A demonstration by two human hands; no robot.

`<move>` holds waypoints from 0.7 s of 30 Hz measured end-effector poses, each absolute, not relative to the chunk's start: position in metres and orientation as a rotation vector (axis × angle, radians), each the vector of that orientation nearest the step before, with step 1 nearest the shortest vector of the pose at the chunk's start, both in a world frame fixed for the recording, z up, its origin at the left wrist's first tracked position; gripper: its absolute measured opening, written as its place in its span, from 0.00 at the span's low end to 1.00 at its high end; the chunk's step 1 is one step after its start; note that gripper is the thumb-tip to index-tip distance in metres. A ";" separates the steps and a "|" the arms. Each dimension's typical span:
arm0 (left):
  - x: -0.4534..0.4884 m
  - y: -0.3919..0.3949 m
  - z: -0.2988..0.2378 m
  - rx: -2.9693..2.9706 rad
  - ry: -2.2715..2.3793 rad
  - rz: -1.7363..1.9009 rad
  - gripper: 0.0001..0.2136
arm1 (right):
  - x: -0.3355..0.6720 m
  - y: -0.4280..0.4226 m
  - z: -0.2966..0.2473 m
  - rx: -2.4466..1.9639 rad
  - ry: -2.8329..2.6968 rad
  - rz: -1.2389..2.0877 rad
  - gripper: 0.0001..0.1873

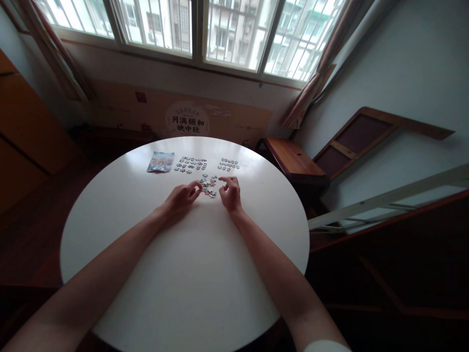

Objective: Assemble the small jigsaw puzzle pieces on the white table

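A loose pile of small jigsaw pieces [208,185] lies on the white round table [176,274], between my two hands. My left hand [183,194] rests at the pile's left edge, its fingers curled in with the thumb near the fingertips; whatever is in them is too small to make out. On the pile's right side is my right hand [230,194], index finger stretched towards the pieces, the thumb apart from it and the other fingers bent. No piece shows between its finger and thumb. Beyond the pile, jigsaw pieces are laid in rows, one larger group [191,164] and one smaller group [228,165].
A printed picture packet [161,162] lies left of the rows. Behind the table's far edge stand a low wall with a printed banner [220,117] and barred windows [234,34]. A wooden seat [295,156] is at the back right, near a leaning wooden frame [355,139].
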State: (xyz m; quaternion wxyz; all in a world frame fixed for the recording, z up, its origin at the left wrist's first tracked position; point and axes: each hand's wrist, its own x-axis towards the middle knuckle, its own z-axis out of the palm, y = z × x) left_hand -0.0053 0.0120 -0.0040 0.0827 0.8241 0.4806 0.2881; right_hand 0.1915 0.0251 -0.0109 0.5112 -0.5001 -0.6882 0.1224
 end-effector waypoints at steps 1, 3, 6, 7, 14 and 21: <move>-0.005 0.012 -0.004 2.462 1.436 0.859 0.12 | 0.192 0.025 -0.011 -1.202 -1.664 0.295 0.23; -0.005 0.012 -0.004 2.462 1.436 0.862 0.12 | 0.192 0.025 -0.012 -1.215 -1.654 0.297 0.24; -0.005 0.012 -0.004 2.464 1.425 0.868 0.11 | 0.192 0.025 -0.013 -1.253 -1.610 0.289 0.25; -0.005 0.012 -0.004 2.464 1.419 0.872 0.11 | 0.191 0.025 -0.013 -1.259 -1.606 0.287 0.25; -0.005 0.011 -0.002 2.470 1.417 0.871 0.12 | 0.192 0.026 -0.014 -1.213 -1.640 0.303 0.21; -0.005 0.011 -0.003 2.483 1.436 0.865 0.12 | 0.192 0.028 -0.014 -1.151 -1.666 0.299 0.18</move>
